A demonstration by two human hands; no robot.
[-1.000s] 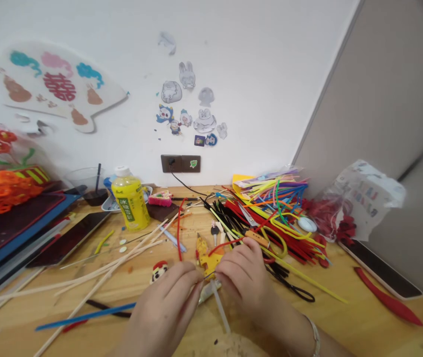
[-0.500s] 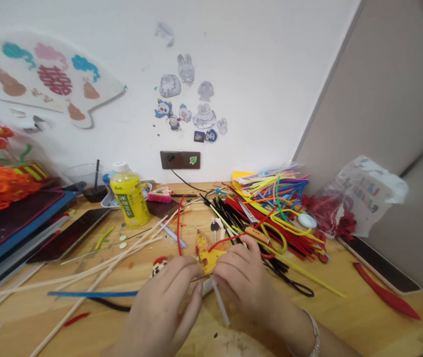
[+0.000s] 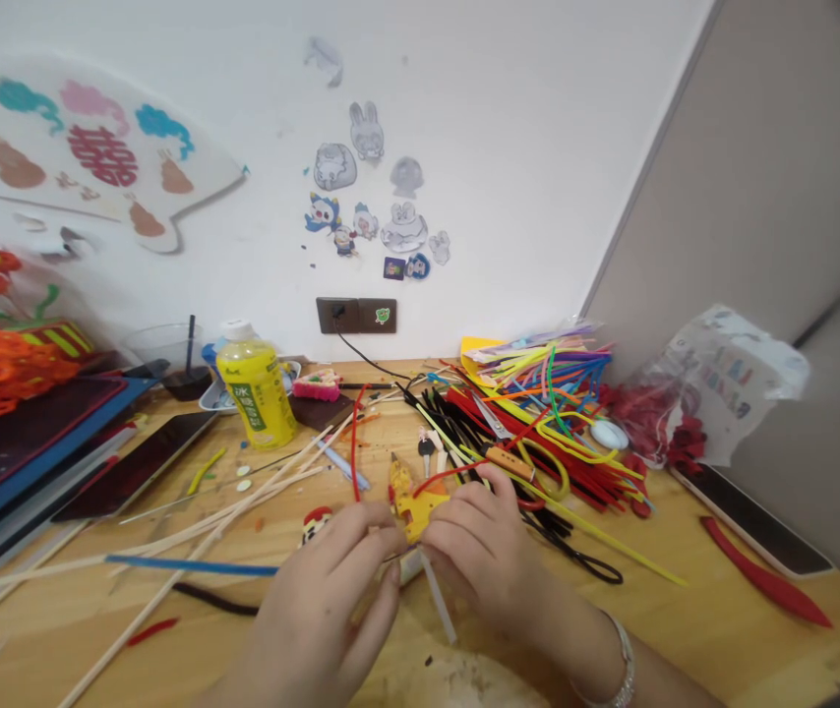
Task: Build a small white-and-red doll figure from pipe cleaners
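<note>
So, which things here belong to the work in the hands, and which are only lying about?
Probably in the job:
- thin dark strand between left hand and right hand
- blue strip
- yellow glue gun

Seemingly just lying about:
- drink bottle
- black-headed key
- cup with straw

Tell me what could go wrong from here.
The yellow glue gun lies close to the right hand; if hot, it might burn it. The blue strip crosses the pale sticks and could snag if the left hand moves. The cup, with dark liquid inside, might spill toward the dark-screened device if knocked.
</note>
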